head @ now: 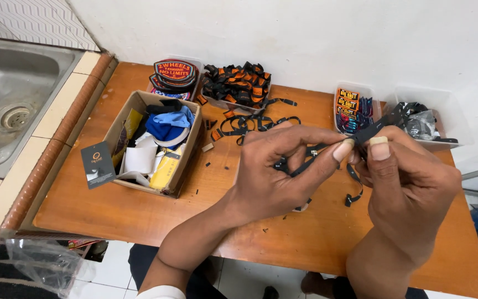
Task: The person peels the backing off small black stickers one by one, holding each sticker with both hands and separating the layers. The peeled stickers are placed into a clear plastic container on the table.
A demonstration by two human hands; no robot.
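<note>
Both hands are raised over the right half of a wooden table (139, 210), working one narrow black strap (305, 163). My left hand (275, 174) pinches the strap between thumb and forefinger. My right hand (408, 185) grips the strap's other end, which sticks up past my thumb. A loose end of the strap with a small black clip (352, 196) hangs under my hands. More black and orange straps (244, 124) lie on the table just beyond my left hand.
A cardboard box (192, 152) of cloth and paper pieces stands at the left. At the back are a tray of round patches (173, 75), a tray of black and orange straps (236, 83), a tray of labels (352, 108) and a clear tub (435, 108). A steel sink (12, 99) lies far left.
</note>
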